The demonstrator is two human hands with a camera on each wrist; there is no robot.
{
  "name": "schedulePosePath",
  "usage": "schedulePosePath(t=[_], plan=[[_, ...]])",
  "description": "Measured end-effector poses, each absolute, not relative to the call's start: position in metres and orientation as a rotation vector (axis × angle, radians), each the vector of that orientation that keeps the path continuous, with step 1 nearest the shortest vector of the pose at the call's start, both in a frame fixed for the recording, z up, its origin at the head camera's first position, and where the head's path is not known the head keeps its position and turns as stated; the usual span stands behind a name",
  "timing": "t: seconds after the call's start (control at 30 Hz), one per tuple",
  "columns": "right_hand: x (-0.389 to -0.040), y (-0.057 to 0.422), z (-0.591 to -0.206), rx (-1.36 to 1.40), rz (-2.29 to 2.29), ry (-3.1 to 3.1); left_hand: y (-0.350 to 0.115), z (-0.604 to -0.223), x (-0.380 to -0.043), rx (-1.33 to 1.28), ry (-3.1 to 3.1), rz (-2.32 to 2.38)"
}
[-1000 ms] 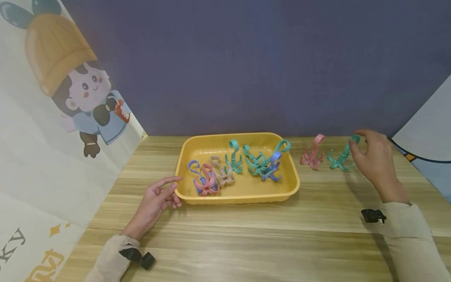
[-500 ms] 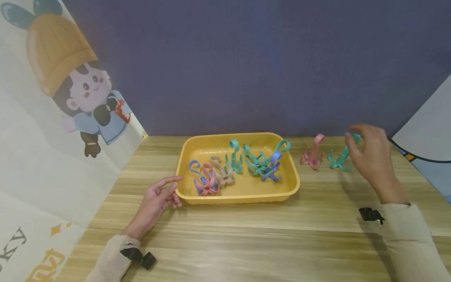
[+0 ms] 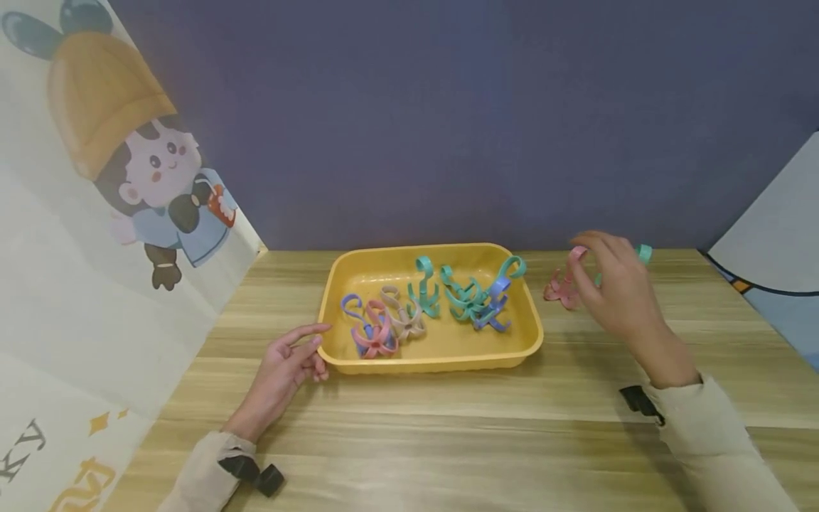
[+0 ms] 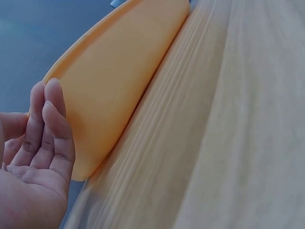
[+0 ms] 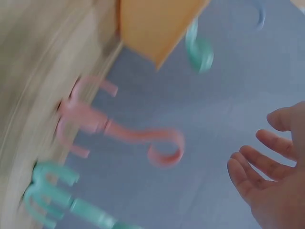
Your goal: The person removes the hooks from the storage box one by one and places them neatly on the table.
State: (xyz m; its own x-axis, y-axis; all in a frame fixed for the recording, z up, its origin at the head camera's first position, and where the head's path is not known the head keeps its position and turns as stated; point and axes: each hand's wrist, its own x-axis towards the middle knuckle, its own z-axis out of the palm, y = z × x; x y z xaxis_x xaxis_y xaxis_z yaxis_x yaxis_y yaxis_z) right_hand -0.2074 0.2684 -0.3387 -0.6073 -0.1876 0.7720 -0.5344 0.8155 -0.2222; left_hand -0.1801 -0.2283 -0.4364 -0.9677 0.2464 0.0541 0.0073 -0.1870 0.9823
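My left hand (image 3: pixel 281 370) rests at the front left corner of a yellow plastic basket (image 3: pixel 435 365), its fingers fairly straight against the rim and outer wall (image 4: pixel 109 81). My right hand (image 3: pixel 616 291) hovers by a pink claw-shaped hanging hook (image 3: pixel 561 290) standing on the table, prongs down and loop up. The right wrist view shows its fingers spread, holding nothing, apart from the pink hook's loop (image 5: pixel 167 152). Behind that hand, a green hook (image 3: pixel 643 253) is mostly hidden in the head view; its prongs (image 5: pixel 47 191) show in the right wrist view.
Inside the basket lie several such hooks: a pink one (image 3: pixel 376 334), a beige one (image 3: pixel 404 316), green ones (image 3: pixel 425 288) and blue ones (image 3: pixel 493 306). A dark blue panel (image 3: pixel 448 128) rises behind the wooden table (image 3: pixel 448 441). A printed white wall stands at left.
My right hand has let go of the green hook's loop and moved left to the pink hook. The green hook stays standing. My left hand stays at the basket corner.
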Motion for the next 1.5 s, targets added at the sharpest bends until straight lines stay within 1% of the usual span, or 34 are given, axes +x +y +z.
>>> schedulePosePath(t=[0.33,0.57,0.9,1.17,1.33,1.5], plan=[[-0.198,0.206,-0.348,0.758,0.550,-2.211,-0.225,-0.438,-0.178,0.269,1.836,2.366],[-0.206,0.183,-0.359,0.774,0.524,-2.271,-0.225,-0.439,-0.179,0.278,1.811,2.385],[-0.216,0.192,-0.368,0.604,0.575,-2.365,-0.224,-0.437,-0.179,0.257,1.811,2.392],[-0.218,0.198,-0.362,0.604,0.584,-2.347,-0.224,-0.436,-0.179,0.260,1.807,2.391],[-0.218,0.196,-0.365,0.569,0.548,-2.366,-0.224,-0.436,-0.179,0.276,1.798,2.390],[-0.218,0.195,-0.369,0.593,0.568,-2.356,-0.224,-0.437,-0.180,0.274,1.811,2.378]])
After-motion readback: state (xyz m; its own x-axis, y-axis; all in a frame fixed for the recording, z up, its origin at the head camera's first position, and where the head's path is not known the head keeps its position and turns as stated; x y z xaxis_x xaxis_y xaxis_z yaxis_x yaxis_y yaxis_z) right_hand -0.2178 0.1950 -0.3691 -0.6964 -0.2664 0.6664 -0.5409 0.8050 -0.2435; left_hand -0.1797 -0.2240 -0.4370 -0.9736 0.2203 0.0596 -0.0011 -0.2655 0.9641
